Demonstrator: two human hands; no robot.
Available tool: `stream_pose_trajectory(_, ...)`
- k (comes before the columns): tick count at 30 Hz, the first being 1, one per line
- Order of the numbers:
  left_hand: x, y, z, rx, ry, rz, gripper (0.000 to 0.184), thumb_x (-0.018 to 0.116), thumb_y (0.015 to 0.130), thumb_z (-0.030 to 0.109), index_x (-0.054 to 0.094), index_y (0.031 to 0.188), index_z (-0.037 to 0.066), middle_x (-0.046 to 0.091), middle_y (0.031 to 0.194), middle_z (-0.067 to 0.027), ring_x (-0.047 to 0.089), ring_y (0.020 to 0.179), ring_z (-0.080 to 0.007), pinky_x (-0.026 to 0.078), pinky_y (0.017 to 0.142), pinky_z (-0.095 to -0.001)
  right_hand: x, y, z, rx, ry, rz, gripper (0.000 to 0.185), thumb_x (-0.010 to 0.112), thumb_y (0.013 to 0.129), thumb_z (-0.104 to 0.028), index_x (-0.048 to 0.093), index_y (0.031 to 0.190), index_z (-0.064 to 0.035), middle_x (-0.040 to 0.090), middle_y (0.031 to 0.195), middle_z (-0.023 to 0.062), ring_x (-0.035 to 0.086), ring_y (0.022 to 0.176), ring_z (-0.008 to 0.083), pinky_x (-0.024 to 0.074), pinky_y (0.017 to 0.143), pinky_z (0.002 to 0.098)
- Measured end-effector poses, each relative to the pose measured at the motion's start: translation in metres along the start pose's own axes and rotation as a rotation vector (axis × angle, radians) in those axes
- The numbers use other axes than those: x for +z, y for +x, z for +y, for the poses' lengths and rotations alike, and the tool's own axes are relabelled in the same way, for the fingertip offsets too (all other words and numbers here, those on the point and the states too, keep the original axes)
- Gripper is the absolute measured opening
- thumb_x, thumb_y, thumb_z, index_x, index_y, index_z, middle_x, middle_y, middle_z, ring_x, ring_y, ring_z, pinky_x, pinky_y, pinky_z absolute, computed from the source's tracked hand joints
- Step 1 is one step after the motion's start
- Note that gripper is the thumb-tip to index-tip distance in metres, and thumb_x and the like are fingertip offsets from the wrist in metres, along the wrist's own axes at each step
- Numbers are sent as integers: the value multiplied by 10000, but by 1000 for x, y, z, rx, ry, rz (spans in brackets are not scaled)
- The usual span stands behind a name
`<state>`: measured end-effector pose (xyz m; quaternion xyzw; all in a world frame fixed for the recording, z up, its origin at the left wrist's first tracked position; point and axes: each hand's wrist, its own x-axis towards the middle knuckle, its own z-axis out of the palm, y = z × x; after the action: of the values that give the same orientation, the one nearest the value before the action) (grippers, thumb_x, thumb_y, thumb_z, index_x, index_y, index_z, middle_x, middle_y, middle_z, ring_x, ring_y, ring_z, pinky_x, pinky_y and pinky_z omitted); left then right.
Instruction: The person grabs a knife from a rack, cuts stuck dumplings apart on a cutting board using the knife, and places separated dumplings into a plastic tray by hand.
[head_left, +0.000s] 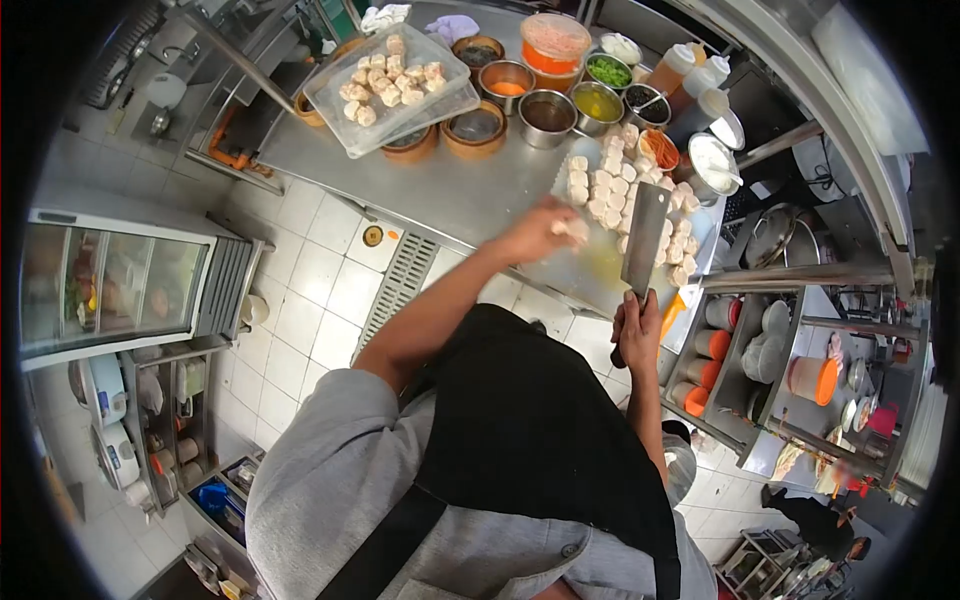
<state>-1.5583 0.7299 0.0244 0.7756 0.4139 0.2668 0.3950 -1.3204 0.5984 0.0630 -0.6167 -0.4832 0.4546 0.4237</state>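
Observation:
My right hand is wrapped round the handle of a cleaver, its broad blade standing up over the work surface. Left of it, my left hand, blurred by motion, has its fingers closed on a pale, lumpy food piece. Rows of similar pale pinkish-white pieces lie beyond both hands, and the blade hides some of them. More such pieces sit in a clear plastic tray at the far left of the steel table.
Bamboo steamers, a steel pot, a bowl of chopped greens, an orange-filled tub and squeeze bottles line the table's back. A white-filled container stands at right. Another person is at lower right.

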Motion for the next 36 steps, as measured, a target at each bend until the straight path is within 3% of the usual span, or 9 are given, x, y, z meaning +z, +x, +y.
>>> stream_pose_trajectory(3, -95, -12, -27, 22, 83, 495, 379, 766, 853, 172, 619, 1177, 39, 599, 1200, -160, 560, 1162, -296, 466, 987, -401, 1, -7, -5, 11, 23, 5, 231, 508, 1042, -229, 465, 927, -34, 479, 557, 18, 443, 406, 86, 373, 370, 252)
stream_pose_trajectory(10, -302, -18, -121, -154, 658, 691, 466, 733, 856, 259, 616, 1274, 89, 578, 1193, -274, 578, 1122, -418, 486, 947, -472, 15, -9, 0, 121, 27, -1, 225, 537, 1020, -214, 473, 909, -29, 527, 604, 34, 488, 450, 90, 393, 399, 264)
stream_pose_trajectory(14, -266, -3, -70, -142, 1183, 652, 430, 698, 876, 223, 614, 1276, 88, 542, 1278, -291, 562, 1147, -432, 469, 984, -473, 21, -9, -22, 125, -40, 5, 217, 548, 1015, -211, 483, 930, -22, 533, 610, 41, 487, 454, 96, 400, 413, 282)
stream_pose_trajectory(16, -217, 19, -32, -115, 641, 464, 450, 640, 869, 111, 591, 1315, 96, 481, 1398, -263, 510, 1243, -417, 433, 1044, -468, 21, -9, -23, 144, -12, 29, 211, 546, 1018, -206, 487, 944, -18, 534, 611, 41, 486, 453, 96, 401, 414, 282)
stream_pose_trajectory(21, -70, 80, -47, 377, 477, 14, 617, 565, 784, -25, 509, 1390, 78, 422, 1498, -167, 436, 1335, -365, 381, 1104, -447, 19, -14, -26, 157, -15, 38, 198, 545, 1021, -201, 500, 988, -11, 538, 616, 45, 487, 451, 101, 406, 414, 284)
stream_pose_trajectory(30, -40, 41, -29, 54, 410, -31, 441, 681, 822, 135, 605, 1256, 133, 521, 1218, -167, 539, 1175, -366, 458, 985, -448, 18, -23, -19, 198, -92, -22, 257, 562, 1009, -240, 512, 1039, 11, 580, 639, 101, 551, 489, 161, 445, 465, 337)
stream_pose_trajectory(32, -31, 14, -20, -70, 405, 13, 388, 738, 815, 244, 639, 1176, 143, 522, 1099, -154, 594, 1027, -364, 500, 875, -476, 23, -17, -19, 121, -207, -51, 266, 565, 1003, -233, 512, 1047, 24, 592, 648, 151, 580, 522, 243, 462, 521, 395)
stream_pose_trajectory(33, -21, 2, -15, -82, 396, 21, 388, 738, 815, 244, 639, 1176, 143, 522, 1099, -154, 594, 1027, -364, 500, 875, -476, 26, -14, -14, 71, -223, -50, 268, 572, 995, -224, 504, 1045, 31, 606, 678, 215, 609, 585, 369, 464, 576, 455)
stream_pose_trajectory(36, 14, -26, 2, -164, 347, 86, 371, 733, 828, 269, 646, 1167, 147, 524, 1080, -151, 610, 950, -370, 523, 809, -479, 35, -2, -14, -16, -360, -79, 271, 582, 989, -222, 493, 1027, 30, 614, 704, 244, 614, 639, 448, 459, 583, 486)
